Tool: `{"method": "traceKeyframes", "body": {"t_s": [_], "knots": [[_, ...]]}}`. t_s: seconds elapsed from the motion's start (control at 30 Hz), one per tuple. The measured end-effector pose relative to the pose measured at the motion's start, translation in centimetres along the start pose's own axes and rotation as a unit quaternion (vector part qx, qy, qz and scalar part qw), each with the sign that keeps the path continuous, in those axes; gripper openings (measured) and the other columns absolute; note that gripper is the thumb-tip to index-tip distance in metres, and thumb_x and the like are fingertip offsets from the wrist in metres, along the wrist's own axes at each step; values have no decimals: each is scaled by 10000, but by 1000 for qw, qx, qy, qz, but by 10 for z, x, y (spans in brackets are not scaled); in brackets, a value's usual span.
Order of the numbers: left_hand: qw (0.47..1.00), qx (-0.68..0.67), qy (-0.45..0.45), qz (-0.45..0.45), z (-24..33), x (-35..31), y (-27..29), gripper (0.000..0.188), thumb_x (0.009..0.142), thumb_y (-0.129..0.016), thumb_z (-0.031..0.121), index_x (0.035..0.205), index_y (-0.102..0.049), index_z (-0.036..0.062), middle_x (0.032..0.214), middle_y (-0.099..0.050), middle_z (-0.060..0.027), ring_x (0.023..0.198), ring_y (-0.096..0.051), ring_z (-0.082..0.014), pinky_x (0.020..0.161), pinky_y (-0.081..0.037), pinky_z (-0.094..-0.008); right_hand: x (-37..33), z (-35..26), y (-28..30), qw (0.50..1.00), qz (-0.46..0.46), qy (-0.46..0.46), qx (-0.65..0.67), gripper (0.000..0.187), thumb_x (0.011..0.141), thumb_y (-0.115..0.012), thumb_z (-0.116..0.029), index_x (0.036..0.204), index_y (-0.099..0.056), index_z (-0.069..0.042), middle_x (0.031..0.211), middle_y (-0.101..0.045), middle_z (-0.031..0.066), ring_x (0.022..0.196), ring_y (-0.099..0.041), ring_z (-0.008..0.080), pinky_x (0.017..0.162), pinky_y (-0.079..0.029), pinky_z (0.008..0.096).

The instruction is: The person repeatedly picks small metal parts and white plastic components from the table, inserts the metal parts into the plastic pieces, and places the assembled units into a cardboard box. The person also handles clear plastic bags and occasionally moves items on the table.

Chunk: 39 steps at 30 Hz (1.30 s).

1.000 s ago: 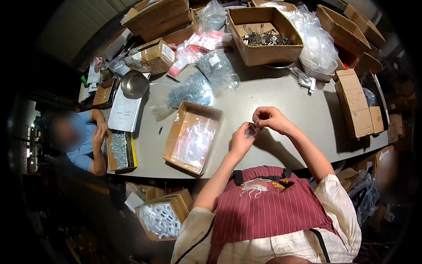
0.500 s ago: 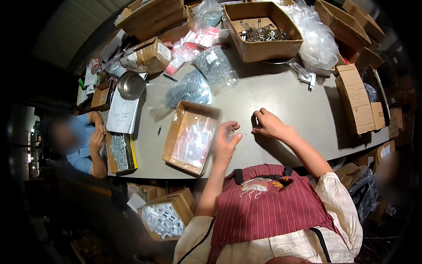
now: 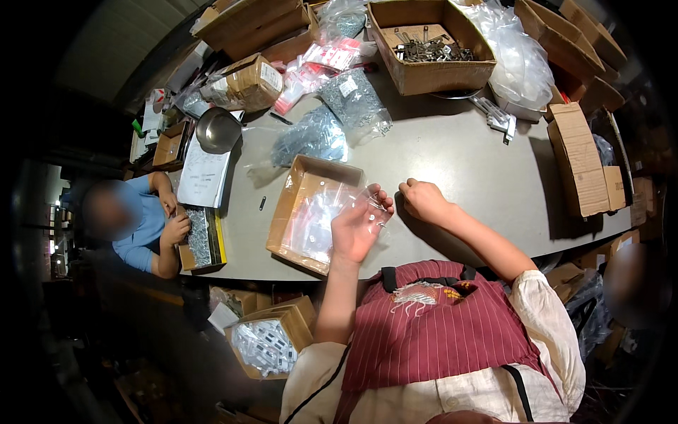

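Observation:
My left hand (image 3: 357, 230) is raised over the right side of an open cardboard box (image 3: 282, 201), its palm turned up and fingers curled around a small clear plastic bag (image 3: 379, 225). Inside that box lie flat clear plastic bags (image 3: 311, 227). Just to the right, my right hand (image 3: 426, 202) is low over the grey table with its fingertips pinched together. Whatever may be between those fingertips is too small or hidden to make out. The two hands are apart.
Bags of small metal parts (image 3: 311, 138) lie behind the box. A larger cardboard box (image 3: 445, 74) holds metal pieces at the back. A metal bowl (image 3: 217, 131) rests on papers at left. A person in blue (image 3: 145, 226) works beside a box of small parts (image 3: 200, 237).
My left hand has lifted and turned its palm up, with the clear bag now showing more. My right hand's fingers have drawn closer together. The co-worker's hands have moved apart.

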<state>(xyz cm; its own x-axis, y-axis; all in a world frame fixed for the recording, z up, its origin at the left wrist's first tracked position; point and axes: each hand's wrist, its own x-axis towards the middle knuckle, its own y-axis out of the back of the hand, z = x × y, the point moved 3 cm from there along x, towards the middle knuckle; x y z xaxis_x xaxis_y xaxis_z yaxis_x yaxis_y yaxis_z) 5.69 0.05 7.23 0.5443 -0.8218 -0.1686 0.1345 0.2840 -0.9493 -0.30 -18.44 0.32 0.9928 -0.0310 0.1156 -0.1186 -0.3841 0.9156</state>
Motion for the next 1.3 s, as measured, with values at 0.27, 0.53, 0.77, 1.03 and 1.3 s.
{"method": "traceKeyframes", "body": {"t_s": [0.27, 0.53, 0.77, 1.03, 1.3], "knots": [[992, 123, 12, -2, -1, -1, -4, 375, 930, -600, 75, 1287, -557, -33, 1204, -631, -159, 1132, -613, -317, 1032, -473, -454, -2, -1, 26, 996, 8, 20, 87, 126, 798, -676, -133, 856, -641, -27, 806, -636, 166, 736, -666, 354, 674, -554, 447], [745, 657, -99, 60, -35, 9, 5, 271, 833, -730, 17, 1090, -643, 29, 952, -690, -77, 882, -659, -160, 794, -520, -316, -24, -48, 116, 952, 126, 114, 253, 191, 790, -709, -96, 981, -695, -89, 884, -658, 66, 748, -680, 264, 626, -560, 362], [714, 690, -113, 44, -53, 17, 0, 256, 840, -735, 24, 1081, -648, 36, 932, -710, -91, 888, -693, -200, 818, -536, -333, -38, 25, 111, 935, 208, -21, 285, 305, 857, -666, -79, 1151, -748, -86, 964, -770, 127, 803, -751, 273, 750, -599, 363], [746, 643, -137, 106, -54, 20, -1, 181, 885, -713, 33, 1053, -649, 7, 1017, -717, -93, 949, -686, -179, 860, -533, -315, -49, 258, 134, 874, 227, -409, -126, 701, 783, -827, -295, 1334, -501, -11, 1292, -556, 244, 1150, -588, 445, 942, -526, 528], [754, 644, -70, 106, -53, 21, 2, 170, 915, -718, 40, 1066, -647, 5, 992, -714, -64, 933, -667, -143, 859, -525, -293, -62, 240, 109, 926, 177, -334, 18, 626, 741, -806, -257, 1282, -563, -55, 1134, -667, 225, 1079, -646, 413, 898, -527, 484]]}}
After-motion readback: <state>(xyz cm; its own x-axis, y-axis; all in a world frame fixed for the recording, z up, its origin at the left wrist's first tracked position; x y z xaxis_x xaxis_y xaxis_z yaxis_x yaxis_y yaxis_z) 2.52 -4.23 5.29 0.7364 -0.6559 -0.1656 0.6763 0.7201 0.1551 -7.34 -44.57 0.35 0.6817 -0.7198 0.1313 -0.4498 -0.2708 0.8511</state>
